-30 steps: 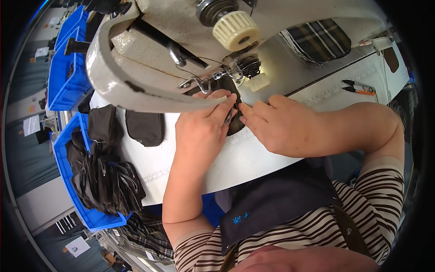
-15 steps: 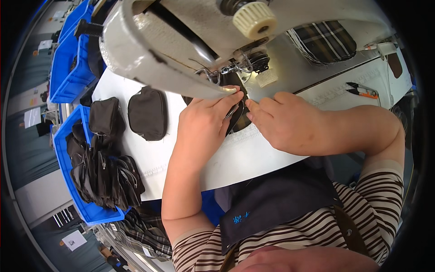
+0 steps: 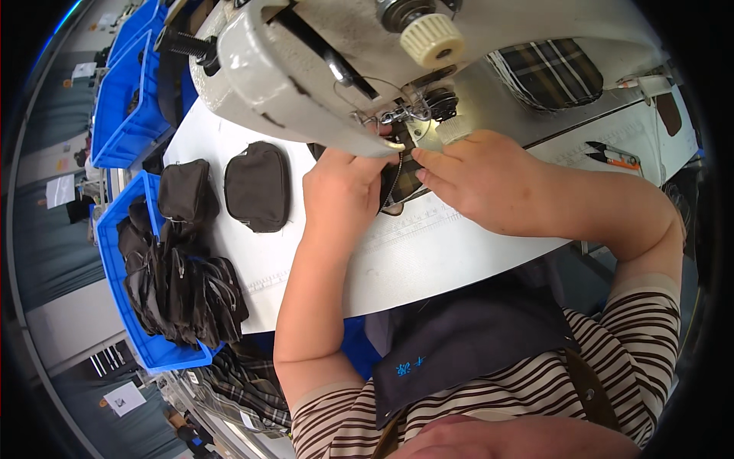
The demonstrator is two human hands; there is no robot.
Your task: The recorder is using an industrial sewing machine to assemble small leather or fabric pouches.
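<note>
My left hand [image 3: 340, 187] holds a dark fabric piece with a zipper and plaid showing [image 3: 397, 191] beneath the sewing machine [image 3: 283, 84]; some fingertips disappear behind the white guard. From the right, my right hand [image 3: 474, 180] grips the same piece with curled fingers, its index fingertip beside the zipper, close to the presser foot [image 3: 396, 116]. Two dark zippered pouches, one squarish [image 3: 256, 186] and one smaller [image 3: 183, 191], lie on the white table [image 3: 417, 256] left of my left hand.
A blue bin of dark pouches [image 3: 111, 252] sits at the left, with more blue bins [image 3: 122, 107] behind. At the right are plaid fabric pieces [image 3: 547, 73] and thread snips [image 3: 612, 157]. Plaid cloth [image 3: 237, 398] lies below the table's left edge.
The machine parts and left-side pouches appear shifted right and slightly up. My right hand is further up and right; my left hand's fingers are tucked further behind the guard.
</note>
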